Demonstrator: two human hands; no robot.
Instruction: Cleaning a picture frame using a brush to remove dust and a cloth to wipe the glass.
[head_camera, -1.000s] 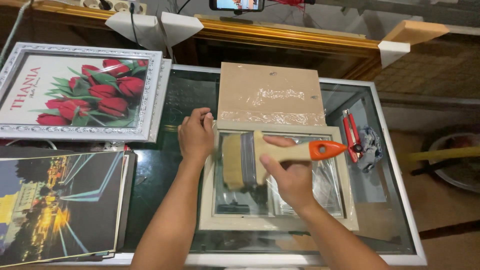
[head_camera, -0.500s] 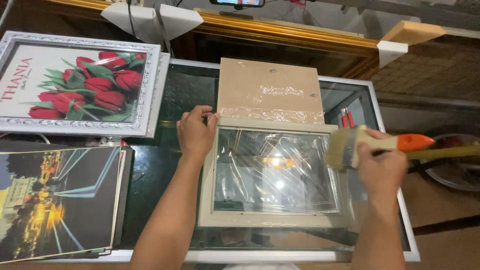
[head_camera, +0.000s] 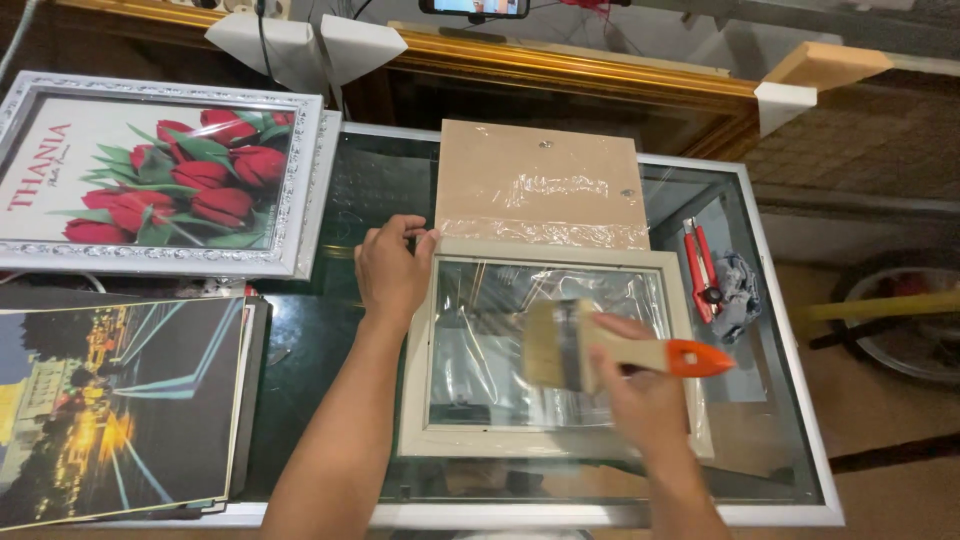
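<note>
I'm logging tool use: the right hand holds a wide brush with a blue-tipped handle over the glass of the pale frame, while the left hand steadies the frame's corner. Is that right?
Not quite. In the head view the brush in the right hand has an orange-tipped handle, not blue. The rest holds: it is over the glass of the pale frame, and the left hand rests on the frame's upper left corner.

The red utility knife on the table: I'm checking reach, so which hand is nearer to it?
Right. The right hand, holding the paintbrush, is just left of and below the red utility knife; the left hand rests at the frame's far corner.
</note>
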